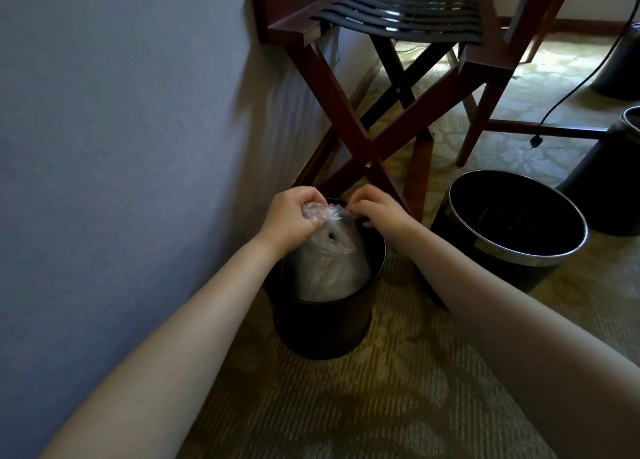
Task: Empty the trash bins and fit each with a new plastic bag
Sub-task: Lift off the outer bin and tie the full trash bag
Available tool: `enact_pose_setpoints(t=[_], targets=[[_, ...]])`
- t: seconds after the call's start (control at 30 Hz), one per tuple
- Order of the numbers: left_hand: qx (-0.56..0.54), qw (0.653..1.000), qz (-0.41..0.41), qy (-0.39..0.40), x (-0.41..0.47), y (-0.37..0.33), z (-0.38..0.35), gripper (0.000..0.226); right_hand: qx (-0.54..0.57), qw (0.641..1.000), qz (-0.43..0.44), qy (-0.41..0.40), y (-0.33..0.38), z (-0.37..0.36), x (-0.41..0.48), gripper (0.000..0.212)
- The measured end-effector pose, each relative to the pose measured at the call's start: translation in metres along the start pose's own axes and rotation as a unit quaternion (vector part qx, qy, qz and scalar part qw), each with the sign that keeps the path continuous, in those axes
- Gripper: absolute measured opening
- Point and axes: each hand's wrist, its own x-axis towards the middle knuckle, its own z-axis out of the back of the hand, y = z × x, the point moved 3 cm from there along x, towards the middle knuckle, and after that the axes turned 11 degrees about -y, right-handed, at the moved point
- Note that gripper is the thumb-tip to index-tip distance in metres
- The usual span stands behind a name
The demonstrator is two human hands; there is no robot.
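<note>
1. Head view, looking down at a small dark bin (322, 323) on the patterned carpet (398, 406), just beside the bluish wall (104, 129).
2. Clear plastic bag (329, 268) sitting inside that bin, gathered neck poking up above the rim (puffed out, can't tell what's in it).
3. Left grip (291, 218) curled round the bunched top of the bag.
4. Right grip (379, 212) pinching a twisted bit of the same neck, just beside the left one.
5. Off to the right on the carpet, a second bin (519, 260) with a silver rim, apart from the first. Dark inside, can't tell if lined.
6. Behind the hands, a wooden luggage rack (346, 112) with black straps, up against the wall.
7. Further right, another dark bin (606, 185) at the frame edge, plus a black cable (536, 142) trailing down to the carpet.
</note>
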Motion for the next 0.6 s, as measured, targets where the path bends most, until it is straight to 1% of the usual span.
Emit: enact_pose_setpoints(t=[0.03, 0.1, 0.17, 0.2, 0.3, 0.4, 0.53, 0.6], targets=[[0.014, 0.999, -0.046, -0.010, 0.000, -0.004, 0.000, 0.015, 0.022, 1.000, 0.007, 0.002, 0.003, 0.002, 0.000, 0.020], [0.050, 0.989, -0.136, -0.028, 0.000, -0.010, -0.003, 0.014, 0.061, 0.997, 0.003, 0.053, 0.010, 0.005, -0.002, 0.035], [0.092, 0.974, -0.198, -0.056, -0.002, -0.014, -0.006, 0.012, 0.066, 0.994, -0.008, 0.091, 0.015, 0.006, -0.007, 0.037], [0.103, 0.969, -0.214, -0.064, -0.003, -0.015, -0.006, 0.012, 0.052, 0.994, -0.008, 0.097, 0.016, 0.005, -0.008, 0.035], [0.113, 0.968, -0.222, -0.045, -0.007, -0.016, -0.005, 0.015, -0.003, 0.995, 0.002, 0.102, 0.015, 0.004, -0.010, 0.023], [0.143, 0.961, -0.232, -0.042, -0.010, -0.012, -0.002, 0.016, -0.045, 0.991, 0.010, 0.129, 0.013, 0.004, -0.010, 0.012], [0.167, 0.960, -0.220, -0.049, -0.012, -0.001, 0.001, 0.021, -0.072, 0.989, 0.047, 0.116, 0.018, 0.002, -0.012, 0.010], [0.173, 0.958, -0.223, -0.050, -0.013, 0.000, 0.001, 0.022, -0.062, 0.989, 0.061, 0.121, 0.020, -0.002, -0.013, 0.011]])
